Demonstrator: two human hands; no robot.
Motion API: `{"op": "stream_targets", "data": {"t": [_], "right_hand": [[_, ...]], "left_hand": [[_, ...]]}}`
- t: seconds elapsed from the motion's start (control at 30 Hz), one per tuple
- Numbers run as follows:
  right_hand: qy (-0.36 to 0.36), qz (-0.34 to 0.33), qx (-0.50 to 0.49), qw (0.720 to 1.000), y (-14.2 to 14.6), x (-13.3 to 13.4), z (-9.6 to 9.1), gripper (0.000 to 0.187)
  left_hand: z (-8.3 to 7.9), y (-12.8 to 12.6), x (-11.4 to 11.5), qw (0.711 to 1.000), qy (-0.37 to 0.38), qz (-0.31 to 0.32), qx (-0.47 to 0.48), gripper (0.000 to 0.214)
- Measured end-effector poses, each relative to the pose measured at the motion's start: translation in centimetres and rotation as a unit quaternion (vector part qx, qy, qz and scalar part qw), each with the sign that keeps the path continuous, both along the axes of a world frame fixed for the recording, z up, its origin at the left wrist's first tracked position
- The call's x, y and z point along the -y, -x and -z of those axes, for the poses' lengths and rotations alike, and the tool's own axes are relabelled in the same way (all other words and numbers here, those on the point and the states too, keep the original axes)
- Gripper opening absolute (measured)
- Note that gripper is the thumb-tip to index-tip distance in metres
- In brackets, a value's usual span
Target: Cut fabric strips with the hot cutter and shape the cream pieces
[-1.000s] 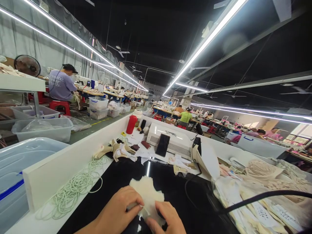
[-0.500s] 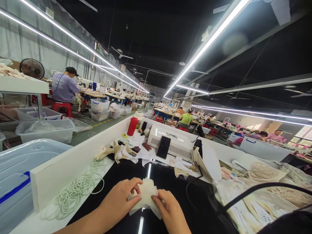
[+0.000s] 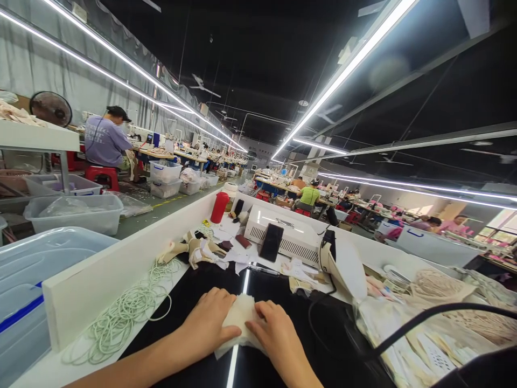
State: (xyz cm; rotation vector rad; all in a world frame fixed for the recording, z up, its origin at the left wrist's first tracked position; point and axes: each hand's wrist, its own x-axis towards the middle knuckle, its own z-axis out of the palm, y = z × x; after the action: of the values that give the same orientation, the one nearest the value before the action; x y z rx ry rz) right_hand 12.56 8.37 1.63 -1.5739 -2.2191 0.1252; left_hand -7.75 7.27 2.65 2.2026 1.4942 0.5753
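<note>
A small stack of thin, cream-white fabric pieces (image 3: 243, 318) lies on the glossy black tabletop in front of me. My left hand (image 3: 214, 318) grips its left side, the fingers bent over the edge and the thumb on top. On the opposite side my right hand (image 3: 272, 326) holds the stack the same way, its thumb pointing inward. The fingertips are partly hidden. Between the two thumbs the middle of the stack shows, and its lower corners stick out beneath my hands.
Pale green cord (image 3: 121, 312) lies tangled at left beside a low white partition (image 3: 133, 253). Behind the stack are a phone (image 3: 271, 242), a white vented machine (image 3: 283, 226), a red bottle (image 3: 219, 207) and scraps. A black cable (image 3: 436, 310) and bagged pieces (image 3: 407, 334) occupy the right.
Both hands have settled flatter over the stack, with the fingers further over its sides. The left fingers, raised in a curl before, now rest on the fabric.
</note>
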Motion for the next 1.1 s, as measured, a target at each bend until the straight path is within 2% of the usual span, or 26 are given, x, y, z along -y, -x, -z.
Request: {"op": "stream_targets", "data": {"t": [0.03,0.2,0.27,0.33,0.4,0.6,0.73,0.83,0.97,1.1], "right_hand": [[0.000,0.009,-0.007,1.000,-0.1,0.0,-0.1,0.009],[0.031,0.043,-0.024,0.998,-0.4,-0.7,-0.5,0.057],[0.064,0.047,-0.021,0.997,-0.3,-1.2,-0.6,0.065],[0.097,0.047,-0.013,0.994,0.0,-1.7,-0.7,0.061],[0.118,0.047,-0.007,0.992,0.2,-2.1,-0.7,0.049],[0.152,0.034,-0.037,0.987,0.6,-2.1,-0.4,0.024],[0.165,-0.010,-0.098,0.981,0.6,-1.4,-0.1,0.010],[0.187,-0.047,-0.145,0.970,0.6,-0.4,-0.2,0.011],[0.211,-0.091,-0.178,0.957,0.4,1.7,-1.2,0.015],[0.234,-0.123,-0.177,0.948,0.2,3.9,-2.9,0.015]], "left_hand": [[-0.1,0.0,0.0,1.000,0.002,0.001,-0.007,0.051],[-0.4,0.1,-0.6,0.999,0.015,-0.003,-0.040,0.058],[-0.5,0.0,-1.0,0.998,0.021,-0.006,-0.051,0.059],[-0.5,0.0,-1.5,0.998,0.026,-0.008,-0.060,0.058],[-0.4,-0.1,-2.0,0.998,0.030,-0.009,-0.063,0.054],[0.1,-0.2,-2.9,0.997,0.045,-0.018,-0.055,0.048],[-0.1,-0.1,-2.5,0.998,0.049,-0.006,-0.047,0.037],[-1.1,0.3,-1.6,0.997,0.059,0.016,-0.038,0.026],[-3.2,1.0,-0.2,0.989,0.135,0.067,-0.006,0.033],[-4.4,0.8,1.4,0.955,0.258,0.132,0.068,0.046]]}}
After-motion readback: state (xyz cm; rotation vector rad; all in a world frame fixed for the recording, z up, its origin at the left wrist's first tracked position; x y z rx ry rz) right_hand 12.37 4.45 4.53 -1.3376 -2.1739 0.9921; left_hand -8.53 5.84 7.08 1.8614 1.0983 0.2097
